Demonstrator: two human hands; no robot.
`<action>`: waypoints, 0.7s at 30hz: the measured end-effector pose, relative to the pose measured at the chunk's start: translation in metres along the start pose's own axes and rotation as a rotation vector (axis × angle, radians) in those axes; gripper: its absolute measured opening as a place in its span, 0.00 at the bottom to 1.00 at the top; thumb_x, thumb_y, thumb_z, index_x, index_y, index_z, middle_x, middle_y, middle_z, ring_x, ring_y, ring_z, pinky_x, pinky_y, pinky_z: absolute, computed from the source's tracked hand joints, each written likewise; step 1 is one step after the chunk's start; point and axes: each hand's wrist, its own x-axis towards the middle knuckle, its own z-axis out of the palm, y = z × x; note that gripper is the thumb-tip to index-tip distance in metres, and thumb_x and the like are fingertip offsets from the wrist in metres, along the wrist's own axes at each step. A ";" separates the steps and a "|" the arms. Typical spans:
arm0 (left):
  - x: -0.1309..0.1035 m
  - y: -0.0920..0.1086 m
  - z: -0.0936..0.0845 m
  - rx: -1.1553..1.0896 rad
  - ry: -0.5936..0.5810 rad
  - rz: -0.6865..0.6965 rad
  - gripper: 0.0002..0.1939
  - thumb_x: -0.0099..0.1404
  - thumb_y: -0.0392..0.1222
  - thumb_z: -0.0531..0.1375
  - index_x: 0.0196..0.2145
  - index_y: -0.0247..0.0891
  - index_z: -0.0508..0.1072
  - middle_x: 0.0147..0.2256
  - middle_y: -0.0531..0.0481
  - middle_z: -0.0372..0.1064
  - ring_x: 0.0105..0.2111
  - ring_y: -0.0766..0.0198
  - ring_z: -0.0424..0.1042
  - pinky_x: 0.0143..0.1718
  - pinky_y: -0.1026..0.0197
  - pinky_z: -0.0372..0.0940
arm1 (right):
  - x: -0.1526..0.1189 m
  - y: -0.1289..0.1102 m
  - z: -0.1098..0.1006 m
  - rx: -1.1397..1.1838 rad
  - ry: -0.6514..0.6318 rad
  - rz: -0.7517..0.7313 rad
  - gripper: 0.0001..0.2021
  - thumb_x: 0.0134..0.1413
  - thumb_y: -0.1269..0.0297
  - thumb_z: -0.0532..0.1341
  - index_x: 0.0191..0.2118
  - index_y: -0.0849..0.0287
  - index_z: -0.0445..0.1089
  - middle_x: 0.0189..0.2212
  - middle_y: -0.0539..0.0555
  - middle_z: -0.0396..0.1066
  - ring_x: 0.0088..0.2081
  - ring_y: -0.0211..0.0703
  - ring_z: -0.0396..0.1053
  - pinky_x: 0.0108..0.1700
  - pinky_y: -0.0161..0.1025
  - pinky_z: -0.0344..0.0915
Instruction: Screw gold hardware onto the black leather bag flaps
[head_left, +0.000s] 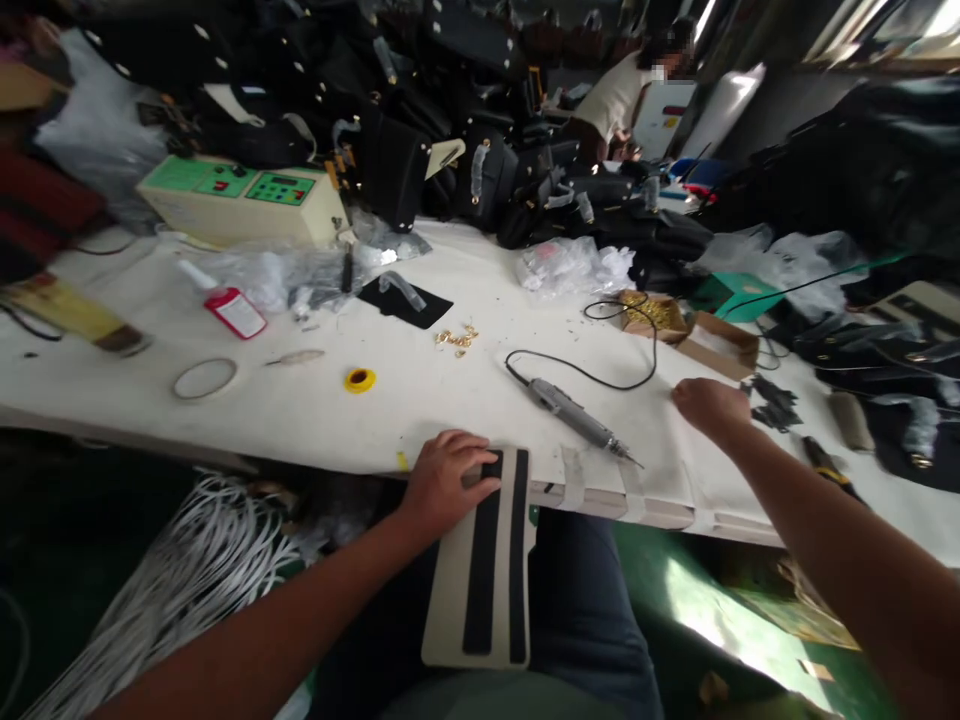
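Note:
My left hand [451,478] is closed over the upper left edge of a beige panel [450,600] with two black stripes. The panel slopes from the table edge down onto my lap. My right hand [712,408] rests on the tabletop in a fist, and whatever it may hold is hidden. Just right of that fist lies a pile of black strips [776,402]. Between my hands, a grey electric screwdriver [574,415] lies on the table with its bit pointing toward me. Small gold-coloured metal fittings [456,340] are scattered farther back.
A yellow tape roll [360,380], a red bottle [236,312] and a control box [244,205] are on the left. Small open boxes [720,345] stand back right, near the screwdriver's cable [600,383]. Black bags [465,170] crowd the far side; a person [611,100] is behind them.

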 end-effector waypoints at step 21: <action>-0.004 -0.001 0.007 -0.030 -0.025 -0.003 0.14 0.62 0.45 0.73 0.46 0.46 0.83 0.52 0.47 0.80 0.57 0.50 0.71 0.57 0.44 0.65 | -0.198 -0.182 0.012 0.939 -0.180 -0.742 0.10 0.69 0.55 0.59 0.36 0.50 0.74 0.34 0.51 0.74 0.37 0.46 0.72 0.43 0.42 0.67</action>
